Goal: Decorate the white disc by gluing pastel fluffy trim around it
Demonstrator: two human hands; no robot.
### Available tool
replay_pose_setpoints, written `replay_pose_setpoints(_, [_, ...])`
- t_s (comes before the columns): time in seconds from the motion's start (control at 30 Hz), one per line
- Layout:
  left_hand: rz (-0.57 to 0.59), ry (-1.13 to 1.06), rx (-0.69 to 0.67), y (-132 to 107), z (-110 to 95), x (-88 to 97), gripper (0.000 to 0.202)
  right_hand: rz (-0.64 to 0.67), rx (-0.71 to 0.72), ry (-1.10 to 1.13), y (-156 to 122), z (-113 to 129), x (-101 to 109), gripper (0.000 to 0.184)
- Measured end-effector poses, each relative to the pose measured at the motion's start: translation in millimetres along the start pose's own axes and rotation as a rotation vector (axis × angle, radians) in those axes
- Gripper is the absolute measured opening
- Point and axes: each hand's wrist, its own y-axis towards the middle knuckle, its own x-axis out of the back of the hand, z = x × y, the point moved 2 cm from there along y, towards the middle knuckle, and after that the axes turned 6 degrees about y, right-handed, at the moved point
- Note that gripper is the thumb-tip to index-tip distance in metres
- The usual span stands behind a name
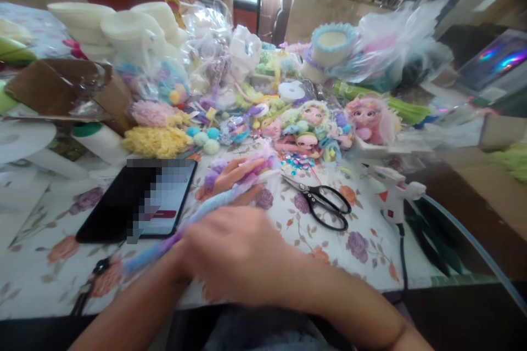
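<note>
A fuzzy pastel strip [220, 201] in blue, purple and pink stretches diagonally over the flowered tablecloth. At its far end my left hand [236, 175] is closed around a fluffy purple-and-pink bundle of it. My right hand [234, 255], smeared by motion, crosses over my left wrist with its fingers curled in at the strip; its fingertips are mostly hidden. The loose blue tail of the strip trails to the lower left. Black-handled scissors [325, 205] lie with blades parted to the right of my left hand. Shiny sequins [298, 163] are scattered just beyond.
A phone [135, 200] lies at left. A white glue gun [389, 192] with its cord stands at right. Behind are yellow chenille [158, 140], pompoms [206, 140], doll-faced pieces [366, 115], a thread cone [96, 140], cream tubs [132, 30] and plastic bags [395, 38].
</note>
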Motion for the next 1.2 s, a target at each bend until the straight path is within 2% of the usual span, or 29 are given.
replay_pose_setpoints(0.03, [-0.011,-0.015,0.000,0.3,0.2,-0.2,0.043,-0.074,0.057,-0.068,-12.3,-15.3,21.8,0.013])
replay_pose_setpoints(0.07, [-0.018,-0.030,-0.011,0.7,-0.2,-0.4,0.042,-0.271,0.015,-0.159,-27.7,-33.3,45.1,0.017])
replay_pose_setpoints(0.17, [-0.023,-0.047,-0.050,1.5,-1.5,-1.1,0.039,-0.712,-0.302,-0.420,-88.7,-86.4,102.9,0.018])
replay_pose_setpoints(0.23, [-0.018,-0.052,-0.055,2.1,0.1,-2.3,0.038,-0.964,-0.428,-0.550,-133.9,-110.3,131.5,0.026])
replay_pose_setpoints(0.3, [-0.042,-0.068,-0.054,3.0,3.7,-3.4,0.039,-1.127,-0.466,-0.703,-171.8,-123.6,153.0,0.035])
replay_pose_setpoints(0.37, [-0.066,-0.068,-0.063,4.0,7.7,-4.0,0.040,-1.159,-0.504,-0.820,-195.3,-131.4,170.4,0.045])
replay_pose_setpoints(0.43, [-0.046,-0.058,-0.082,4.9,10.2,-4.1,0.039,-1.133,-0.601,-0.782,-204.5,-139.3,186.6,0.054])
replay_pose_setpoints(0.53, [-0.007,-0.029,-0.103,5.6,11.6,-3.2,0.036,-0.950,-0.752,-0.618,-197.3,-154.5,207.9,0.054])
replay_pose_setpoints(0.6, [0.003,-0.015,-0.111,5.8,12.9,-3.3,0.036,-0.816,-0.835,-0.641,-187.5,-163.9,219.0,0.050])
replay_pose_setpoints(0.67, [0.002,-0.018,-0.120,6.2,15.6,-4.3,0.035,-0.750,-0.878,-0.682,-179.6,-170.8,226.5,0.046])
replay_pose_setpoints(0.77, [-0.030,-0.033,-0.155,7.4,20.6,-5.5,0.036,-0.754,-0.871,-0.704,-174.7,-172.4,228.8,0.039])
replay_pose_setpoints(0.87, [-0.055,-0.037,-0.182,9.0,23.0,-3.6,0.035,-0.844,-0.869,-0.649,-174.8,-159.5,218.0,0.032])
replay_pose_setpoints(0.93, [-0.042,-0.032,-0.174,9.9,22.0,-1.1,0.035,-0.905,-0.847,-0.432,-171.7,-144.4,201.9,0.025])
replay_pose_setpoints(0.97, [-0.031,-0.025,-0.169,10.2,20.9,0.2,0.034,-0.914,-0.790,-0.268,-167.4,-135.7,191.2,0.022])
replay_pose_setpoints(1.0, [-0.020,-0.017,-0.166,10.4,19.5,1.4,0.034,-0.891,-0.728,-0.112,-161.0,-126.8,179.3,0.023])
replay_pose_setpoints(1.07, [-0.010,-0.007,-0.157,10.5,16.7,3.2,0.034,-0.765,-0.681,0.112,-144.0,-110.6,153.2,0.029])
replay_pose_setpoints(1.13, [-0.013,-0.008,-0.153,10.5,15.0,3.9,0.033,-0.606,-0.688,0.265,-123.5,-98.7,127.1,0.033])
replay_pose_setpoints(1.2, [-0.022,-0.003,-0.150,10.5,15.5,3.6,0.032,-0.469,-0.630,0.389,-102.2,-90.3,103.9,0.030])
